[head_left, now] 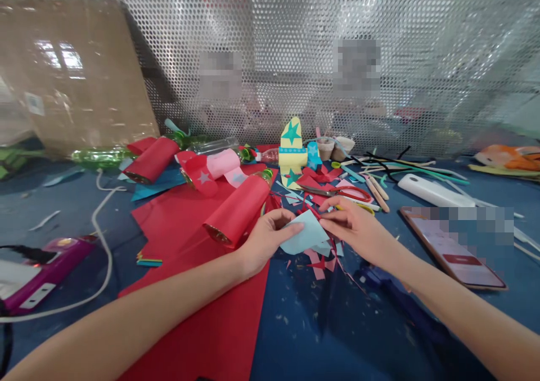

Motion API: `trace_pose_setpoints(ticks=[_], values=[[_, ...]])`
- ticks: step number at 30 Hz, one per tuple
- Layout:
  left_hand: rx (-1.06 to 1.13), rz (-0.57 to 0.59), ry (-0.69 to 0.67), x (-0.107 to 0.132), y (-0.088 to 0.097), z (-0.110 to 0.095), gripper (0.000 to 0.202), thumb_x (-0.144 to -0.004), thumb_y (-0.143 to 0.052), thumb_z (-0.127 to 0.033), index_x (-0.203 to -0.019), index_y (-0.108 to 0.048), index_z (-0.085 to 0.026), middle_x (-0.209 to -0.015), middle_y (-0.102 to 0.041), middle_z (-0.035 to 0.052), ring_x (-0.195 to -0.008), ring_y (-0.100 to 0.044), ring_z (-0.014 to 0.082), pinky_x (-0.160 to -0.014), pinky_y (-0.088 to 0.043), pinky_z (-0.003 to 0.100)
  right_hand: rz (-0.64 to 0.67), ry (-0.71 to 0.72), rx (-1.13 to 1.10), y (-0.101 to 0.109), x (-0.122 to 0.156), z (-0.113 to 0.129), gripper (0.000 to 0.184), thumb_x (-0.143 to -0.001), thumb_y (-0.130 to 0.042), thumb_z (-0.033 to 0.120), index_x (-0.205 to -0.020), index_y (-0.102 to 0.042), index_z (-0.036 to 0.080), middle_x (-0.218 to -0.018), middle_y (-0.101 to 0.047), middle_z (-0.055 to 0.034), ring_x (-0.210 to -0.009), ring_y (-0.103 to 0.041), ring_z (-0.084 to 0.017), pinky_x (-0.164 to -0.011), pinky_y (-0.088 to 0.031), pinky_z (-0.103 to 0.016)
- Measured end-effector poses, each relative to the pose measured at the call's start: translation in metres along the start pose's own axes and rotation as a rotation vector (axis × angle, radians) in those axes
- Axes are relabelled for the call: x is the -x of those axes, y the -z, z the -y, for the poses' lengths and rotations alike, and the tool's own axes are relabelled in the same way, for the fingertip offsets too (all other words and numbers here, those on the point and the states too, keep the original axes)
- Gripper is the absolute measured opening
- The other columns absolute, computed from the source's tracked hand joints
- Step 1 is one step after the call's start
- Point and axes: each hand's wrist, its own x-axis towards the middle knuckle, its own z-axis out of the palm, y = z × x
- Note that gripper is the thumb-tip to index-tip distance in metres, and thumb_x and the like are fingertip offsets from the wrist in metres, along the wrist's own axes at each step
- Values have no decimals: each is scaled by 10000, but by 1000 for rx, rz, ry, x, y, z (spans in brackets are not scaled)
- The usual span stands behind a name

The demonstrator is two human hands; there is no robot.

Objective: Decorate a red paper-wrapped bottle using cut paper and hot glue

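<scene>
A small piece of light blue paper (307, 232) is up off the table between my two hands. My left hand (266, 236) grips its left side, the thumb lying on top. At the upper right edge of the same paper, the fingers of my right hand (352, 226) are pinched together; its fingertips partly hide that edge. Red and pink paper scraps (317, 264) lie beneath and around the paper. Just beyond my right hand are red-handled scissors (352, 192). A bottle wrapped in red paper (240, 209) lies left of my left hand.
Red paper sheets (202, 313) cover the table's left middle. A phone (458, 251), a white glue gun (434, 191) and a dark blue tool (400, 299) lie to the right. A purple power strip (50, 271) with cable is left. A yellow starred decoration (291, 153) stands behind.
</scene>
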Motion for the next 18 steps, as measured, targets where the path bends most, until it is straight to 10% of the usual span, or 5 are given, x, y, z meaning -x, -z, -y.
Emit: trace_pose_setpoints(ticks=[18], values=[[27,52,-81,1,1,3,352,-669,-780,-404,-762,-524,-180,-711,-562,-47,-620,-501,79,-576,-373,205,-75,31,-65,-8,7,6,137,-818,-528,340,-868,-535,213,-647,-634,20,-514,-533,-116,-475,-417,-235]])
